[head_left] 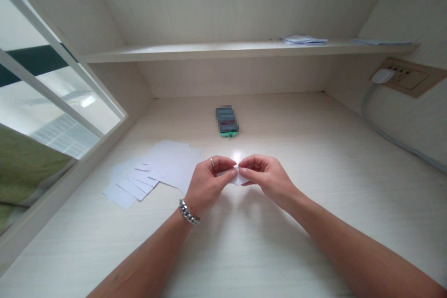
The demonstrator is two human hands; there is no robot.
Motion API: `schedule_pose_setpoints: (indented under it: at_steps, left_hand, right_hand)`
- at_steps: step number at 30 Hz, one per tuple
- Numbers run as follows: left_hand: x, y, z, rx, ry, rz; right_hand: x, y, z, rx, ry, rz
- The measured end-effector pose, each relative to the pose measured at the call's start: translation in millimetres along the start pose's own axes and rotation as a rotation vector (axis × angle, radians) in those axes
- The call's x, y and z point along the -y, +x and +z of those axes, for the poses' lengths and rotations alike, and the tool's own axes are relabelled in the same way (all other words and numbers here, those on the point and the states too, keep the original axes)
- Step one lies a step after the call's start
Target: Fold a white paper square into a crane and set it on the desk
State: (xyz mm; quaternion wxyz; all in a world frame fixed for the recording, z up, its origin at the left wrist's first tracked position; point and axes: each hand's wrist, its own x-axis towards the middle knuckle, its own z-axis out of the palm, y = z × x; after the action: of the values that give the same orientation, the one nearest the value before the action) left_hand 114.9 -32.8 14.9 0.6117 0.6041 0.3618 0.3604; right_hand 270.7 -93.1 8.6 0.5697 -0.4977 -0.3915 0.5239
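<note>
left hand (208, 182): thumb and fingers together, pinching the near-side half of the paper; ring (212, 162) on one finger, bracelet (189, 212) at the wrist.
right hand (268, 176): mirrors the left, thumb over curled fingers, clamped on the other half; fingertips of both hands nearly meet.
paper (239, 179): white, small, between the two hands, just above the desk (260, 256); mostly covered by fingers, looks folded, exact form cannot be told.
handling (judged): very light, thin, soft when single, stiffer along a crease; slides little under dry fingertips, but dents and tears easily.
hold (judged): light pinch at opposite edges, thumbs on top, fingers backing from beneath; keep pressure off the middle unless pressing a crease.
sheets (178, 160): loose white spread, overlapping, just beside the left hand on its outer side.
block (226, 120): dark with a green end, beyond both hands; pixelated, kind unclear.
cord (401, 143): well out from the right hand, running up to a plug (383, 76) in the socket (414, 79).
shelf (195, 53): far beyond the hands, bearing a stack (303, 40) of folded-looking paper, ahead and right of the right hand.
</note>
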Motion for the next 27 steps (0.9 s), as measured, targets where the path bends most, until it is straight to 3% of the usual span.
schedule_pose_setpoints:
  at_steps: [6, 13, 21, 27]
  left_hand:
    - [-2.7, -0.7, 1.0, 0.026, -0.002, -0.052]
    - [0.5, -0.4, 0.5, -0.003, -0.019, 0.001]
    - [-2.1, 0.2, -0.7, -0.040, -0.157, -0.047]
    - [-1.1, -0.3, 0.8, -0.010, -0.051, -0.048]
  right_hand:
    - [-3.8, 0.8, -2.0, -0.002, 0.003, -0.042]
    - [-6.6, 2.1, -3.8, -0.014, -0.036, -0.110]
    - [-3.7, 2.2, -3.5, -0.039, -0.039, -0.117]
    - [-5.2, 2.3, -2.6, -0.037, -0.027, -0.105]
